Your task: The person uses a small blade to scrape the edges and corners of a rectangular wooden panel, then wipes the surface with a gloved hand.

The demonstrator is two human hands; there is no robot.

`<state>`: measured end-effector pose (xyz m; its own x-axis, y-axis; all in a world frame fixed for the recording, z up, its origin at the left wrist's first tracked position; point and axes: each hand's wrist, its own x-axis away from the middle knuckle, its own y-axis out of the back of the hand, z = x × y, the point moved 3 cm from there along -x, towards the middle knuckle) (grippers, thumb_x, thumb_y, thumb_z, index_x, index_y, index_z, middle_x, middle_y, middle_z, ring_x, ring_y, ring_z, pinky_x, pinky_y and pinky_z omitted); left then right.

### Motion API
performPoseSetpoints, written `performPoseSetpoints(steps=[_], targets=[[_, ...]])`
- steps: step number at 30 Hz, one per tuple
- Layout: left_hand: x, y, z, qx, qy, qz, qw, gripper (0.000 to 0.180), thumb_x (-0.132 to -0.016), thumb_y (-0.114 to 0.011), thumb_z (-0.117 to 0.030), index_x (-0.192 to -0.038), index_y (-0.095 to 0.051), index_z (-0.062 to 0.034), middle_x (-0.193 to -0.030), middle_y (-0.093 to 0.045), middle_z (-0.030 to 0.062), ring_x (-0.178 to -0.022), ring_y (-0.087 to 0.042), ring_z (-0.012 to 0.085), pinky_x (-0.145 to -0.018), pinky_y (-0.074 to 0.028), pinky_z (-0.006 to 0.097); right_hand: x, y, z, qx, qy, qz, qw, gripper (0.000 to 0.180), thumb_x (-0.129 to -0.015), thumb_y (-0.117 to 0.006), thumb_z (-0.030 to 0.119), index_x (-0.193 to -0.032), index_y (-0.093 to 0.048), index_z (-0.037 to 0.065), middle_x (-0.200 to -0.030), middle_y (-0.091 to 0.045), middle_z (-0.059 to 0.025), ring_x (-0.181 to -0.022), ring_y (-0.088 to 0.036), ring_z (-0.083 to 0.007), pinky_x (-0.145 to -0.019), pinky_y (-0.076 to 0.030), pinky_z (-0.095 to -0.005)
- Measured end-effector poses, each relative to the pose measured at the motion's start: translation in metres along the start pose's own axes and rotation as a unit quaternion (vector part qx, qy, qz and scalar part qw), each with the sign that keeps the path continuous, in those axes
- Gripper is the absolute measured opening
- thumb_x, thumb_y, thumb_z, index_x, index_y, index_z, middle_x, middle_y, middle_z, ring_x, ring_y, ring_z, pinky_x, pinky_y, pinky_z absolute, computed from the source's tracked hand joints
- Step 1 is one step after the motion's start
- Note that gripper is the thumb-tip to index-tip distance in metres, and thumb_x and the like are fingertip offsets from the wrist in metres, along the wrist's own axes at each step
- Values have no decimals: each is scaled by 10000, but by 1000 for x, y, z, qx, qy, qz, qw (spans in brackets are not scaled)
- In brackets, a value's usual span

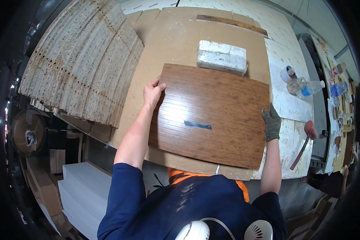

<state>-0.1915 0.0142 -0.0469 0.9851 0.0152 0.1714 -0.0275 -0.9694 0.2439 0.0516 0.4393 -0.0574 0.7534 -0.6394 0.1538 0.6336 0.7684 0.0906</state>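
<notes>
Brown cardboard [176,36] covers most of the worktable before me, with a pale, scuffed surface showing along its right side. On the left rises a tall stack of pale, stained boards [84,60], their edges dotted with dark holes. Past its near corner stands a round fan [30,136], and white sheets [86,196] are piled below, near my left elbow.

Directly in front of me, on the cardboard, is a brown wood-look panel [216,104], lined with narrow grooves and shining where light catches it. One dark, flat strip [198,125] lies across its middle. My bare left hand [153,93] grips the panel's left edge near the far corner, thumb over the top face and fingers curled at the side. My right hand [272,124], in a grey glove, is at the opposite edge, thumb toward the face and fingers pointing away from me; I cannot tell whether they close on it.

Just beyond the panel sits a white wrapped block [222,57], and farther off lies a narrow wooden strip [232,25]. To the right are two clear bottles [312,89], a roll of tape [288,74] and a red-headed mallet [310,130].
</notes>
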Motion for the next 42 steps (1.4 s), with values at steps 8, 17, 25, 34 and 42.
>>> performPoseSetpoints(steps=[8, 17, 25, 34, 42], targets=[[0, 2, -4, -14, -11, 1, 1000, 423, -747, -683, -74, -1161, -627, -10, -1044, -683, 99, -944, -623, 152, -857, -458, 255, 1, -1, 3, 8, -10, 3, 1000, 625, -821, -692, 72, -1341, -386, -92, -1312, -501, -150, -1129, -508, -173, -951, -428, -284], [-5, 4, 5, 6, -4, 28, 1000, 441, -745, -687, -77, -1174, -616, -4, -1073, -673, 112, -971, -621, 161, -887, -448, 266, 0, -1, 2, 13, -10, 5, 1000, 634, -823, -692, 86, -1348, -380, -86, -1300, -511, -145, -1119, -512, -170, -955, -421, -283], [9, -3, -16, 10, -19, 25, 999, 452, -757, -690, -98, -1188, -602, 5, -1094, -665, 125, -981, -625, 178, -886, -456, 277, 5, 0, 9, 68, 21, 20, 997, 593, -859, -647, 107, -1353, -377, -81, -1281, -531, -124, -1098, -520, -149, -924, -432, -263], [-2, -1, -1, -73, 9, -23, 997, 339, -764, -691, -158, -1066, -672, -3, -936, -704, 105, -862, -636, 151, -800, -475, 270, 15, 14, -3, 159, 68, 36, 984, 486, -892, -555, 39, -1358, -425, -2, -1203, -574, -56, -1014, -511, -89, -861, -449, -239], [11, 7, -10, -77, 16, -68, 995, 440, -774, -700, -128, -1151, -598, 76, -1032, -668, 137, -913, -611, 174, -815, -461, 259, 25, 10, -9, 251, 46, -4, 967, 473, -909, -592, 127, -1329, -447, -36, -1067, -623, -62, -881, -516, -74, -807, -453, -222]])
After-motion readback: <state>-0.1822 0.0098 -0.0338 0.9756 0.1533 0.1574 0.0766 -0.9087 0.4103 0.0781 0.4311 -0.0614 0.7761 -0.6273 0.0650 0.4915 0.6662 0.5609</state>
